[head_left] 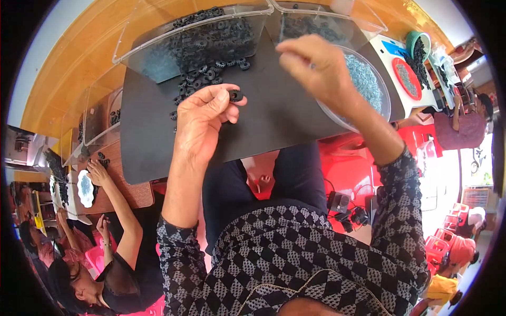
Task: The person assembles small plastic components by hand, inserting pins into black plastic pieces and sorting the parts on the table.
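Observation:
My left hand [203,118] is raised over the dark table, its thumb and forefinger pinching a small black ringed plastic part [235,96]. Behind it a loose heap of the same black parts [205,77] lies on the table, spreading from the clear bin. My right hand [319,68] hovers at the left rim of a round clear tub [390,100] filled with tiny pale-blue shiny pieces [363,79]. Its fingers are curled together and slightly blurred. A small glint shows by them, but what they hold is too small to name.
Two clear plastic bins, one [211,23] piled with black parts, stand at the table's [263,126] back edge. At right are a red tray [408,79] and a green basket [419,42]. A co-worker's hand [97,171] works at the left table near a white dish [86,188].

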The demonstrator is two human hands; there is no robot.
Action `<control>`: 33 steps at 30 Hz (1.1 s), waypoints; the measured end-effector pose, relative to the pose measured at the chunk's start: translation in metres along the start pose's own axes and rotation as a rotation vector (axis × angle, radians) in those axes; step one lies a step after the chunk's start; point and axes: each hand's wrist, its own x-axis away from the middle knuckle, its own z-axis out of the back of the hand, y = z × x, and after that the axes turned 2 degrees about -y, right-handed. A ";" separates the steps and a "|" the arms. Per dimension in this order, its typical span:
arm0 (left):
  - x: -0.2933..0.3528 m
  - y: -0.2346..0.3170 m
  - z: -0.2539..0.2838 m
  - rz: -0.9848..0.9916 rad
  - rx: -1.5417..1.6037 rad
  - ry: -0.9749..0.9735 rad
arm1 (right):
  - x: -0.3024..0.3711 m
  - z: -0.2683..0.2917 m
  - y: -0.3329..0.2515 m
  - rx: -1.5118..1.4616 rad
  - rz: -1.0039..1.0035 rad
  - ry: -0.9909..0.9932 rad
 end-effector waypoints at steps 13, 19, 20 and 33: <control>0.023 -0.036 -0.027 -0.062 0.175 0.052 | 0.049 -0.023 -0.050 -0.255 -0.115 -0.116; 0.030 -0.043 -0.026 -0.108 0.067 0.072 | 0.062 -0.027 -0.050 -0.296 -0.203 -0.101; 0.032 -0.045 -0.027 -0.109 0.024 0.094 | 0.064 -0.028 -0.050 -0.299 -0.201 -0.097; 0.034 -0.058 -0.037 -0.151 -0.027 0.126 | 0.085 -0.018 -0.060 -0.083 -0.029 -0.043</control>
